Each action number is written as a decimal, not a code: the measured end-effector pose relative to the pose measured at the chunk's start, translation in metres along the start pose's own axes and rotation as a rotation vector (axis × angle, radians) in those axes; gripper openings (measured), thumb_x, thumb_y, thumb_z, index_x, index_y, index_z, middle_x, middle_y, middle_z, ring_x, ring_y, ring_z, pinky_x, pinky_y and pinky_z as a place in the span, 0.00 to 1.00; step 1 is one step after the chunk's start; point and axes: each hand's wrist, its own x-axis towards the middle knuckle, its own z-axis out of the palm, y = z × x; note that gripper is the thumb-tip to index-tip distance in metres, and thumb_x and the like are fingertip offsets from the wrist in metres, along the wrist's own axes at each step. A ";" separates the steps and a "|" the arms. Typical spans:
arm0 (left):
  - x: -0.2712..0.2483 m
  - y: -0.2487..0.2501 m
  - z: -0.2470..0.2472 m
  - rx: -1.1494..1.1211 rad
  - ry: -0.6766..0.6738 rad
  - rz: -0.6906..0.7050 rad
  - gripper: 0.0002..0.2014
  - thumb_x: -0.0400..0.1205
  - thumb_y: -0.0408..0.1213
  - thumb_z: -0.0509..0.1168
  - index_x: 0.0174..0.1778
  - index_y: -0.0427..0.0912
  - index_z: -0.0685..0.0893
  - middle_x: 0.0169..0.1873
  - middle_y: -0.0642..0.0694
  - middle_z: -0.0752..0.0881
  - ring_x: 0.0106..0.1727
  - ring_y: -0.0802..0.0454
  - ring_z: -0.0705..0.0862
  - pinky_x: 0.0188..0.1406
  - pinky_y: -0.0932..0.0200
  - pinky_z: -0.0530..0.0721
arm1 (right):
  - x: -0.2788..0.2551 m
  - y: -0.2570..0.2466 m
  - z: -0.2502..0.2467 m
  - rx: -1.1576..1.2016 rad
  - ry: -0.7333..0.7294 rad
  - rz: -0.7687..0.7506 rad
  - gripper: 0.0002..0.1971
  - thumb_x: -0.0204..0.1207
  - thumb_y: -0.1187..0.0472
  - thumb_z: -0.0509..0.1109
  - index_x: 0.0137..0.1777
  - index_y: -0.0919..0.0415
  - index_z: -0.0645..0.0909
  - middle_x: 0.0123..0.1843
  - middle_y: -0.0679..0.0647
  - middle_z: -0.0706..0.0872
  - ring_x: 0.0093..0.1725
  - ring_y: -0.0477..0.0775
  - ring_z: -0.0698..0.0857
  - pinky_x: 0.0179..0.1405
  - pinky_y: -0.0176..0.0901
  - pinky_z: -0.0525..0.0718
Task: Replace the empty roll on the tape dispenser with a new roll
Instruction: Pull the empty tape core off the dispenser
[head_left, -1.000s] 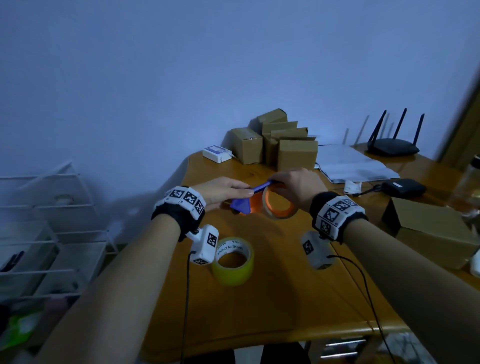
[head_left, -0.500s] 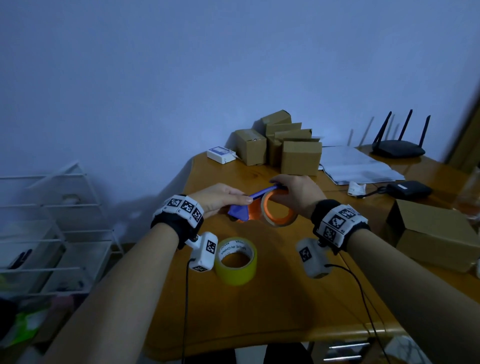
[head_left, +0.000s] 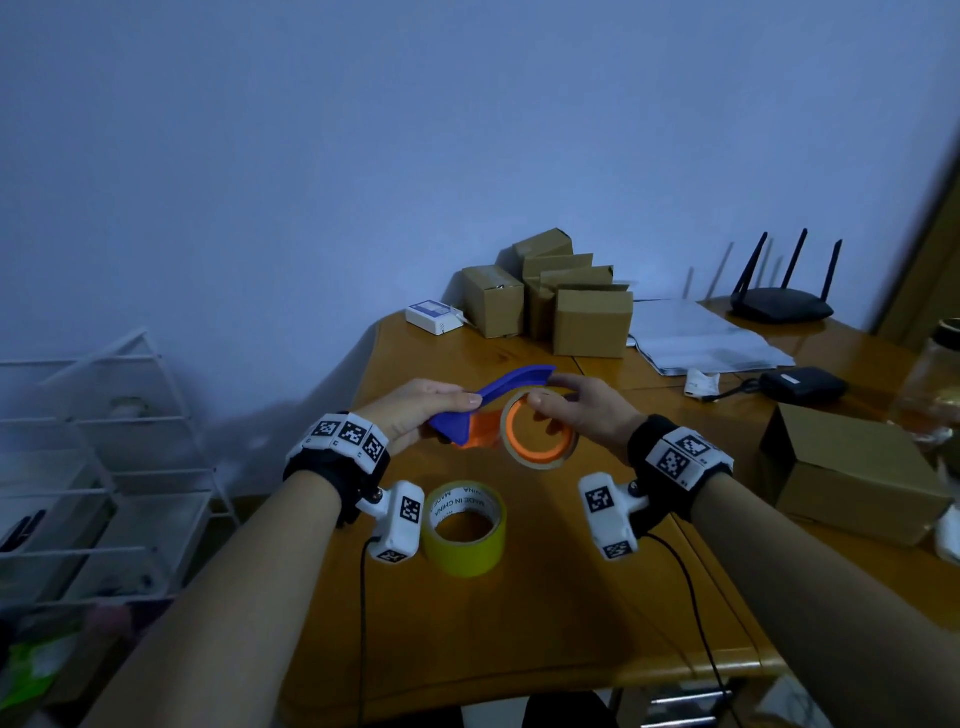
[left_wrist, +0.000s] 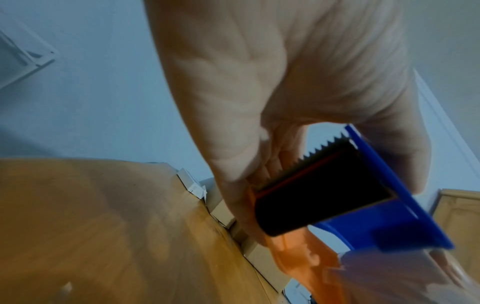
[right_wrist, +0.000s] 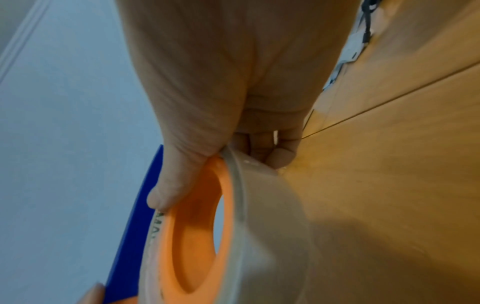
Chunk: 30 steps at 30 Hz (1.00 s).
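In the head view a blue and orange tape dispenser (head_left: 488, 405) is held above the table. My left hand (head_left: 457, 410) grips its blue handle end, thumb on top. The left wrist view shows the fingers of the left hand (left_wrist: 285, 102) curled round the dispenser (left_wrist: 389, 207) beside its black toothed cutter (left_wrist: 319, 185). The thin pale empty roll (head_left: 540, 460) sits on the orange hub (head_left: 519, 421). My right hand (head_left: 550, 395) pinches the empty roll (right_wrist: 272, 226), thumb at the hub (right_wrist: 197, 236), fingers behind. The new yellow roll (head_left: 465, 527) lies flat on the table below.
The wooden table (head_left: 519, 623) carries small cardboard boxes (head_left: 571, 306) at the back, papers (head_left: 701, 338), a router (head_left: 779, 306), a black adapter (head_left: 802, 384) and a larger box (head_left: 852, 467) on the right. A white wire rack (head_left: 104, 467) stands left of the table.
The right hand has slid from over the roll's top to its right side, with the thumb now at the rim. The dispenser has tipped, and its blue handle shows more.
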 end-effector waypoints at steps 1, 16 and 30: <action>0.000 -0.001 -0.001 -0.010 0.013 -0.001 0.21 0.77 0.43 0.72 0.62 0.34 0.86 0.62 0.26 0.85 0.56 0.40 0.84 0.69 0.45 0.78 | -0.002 0.001 0.002 0.005 0.011 -0.015 0.33 0.77 0.43 0.72 0.77 0.59 0.72 0.49 0.55 0.91 0.44 0.52 0.90 0.47 0.47 0.89; -0.007 0.003 -0.004 0.008 -0.010 -0.014 0.04 0.82 0.35 0.68 0.49 0.39 0.85 0.38 0.43 0.84 0.39 0.52 0.82 0.44 0.61 0.81 | -0.006 -0.002 0.009 -0.101 0.042 -0.132 0.21 0.79 0.42 0.68 0.60 0.59 0.86 0.50 0.51 0.91 0.48 0.50 0.90 0.52 0.50 0.88; -0.006 -0.001 -0.008 -0.001 0.027 -0.020 0.09 0.81 0.35 0.70 0.54 0.35 0.87 0.45 0.39 0.87 0.46 0.49 0.84 0.49 0.59 0.83 | 0.003 -0.001 0.011 -0.220 0.043 -0.146 0.24 0.78 0.40 0.67 0.59 0.61 0.85 0.51 0.56 0.89 0.51 0.55 0.88 0.52 0.52 0.88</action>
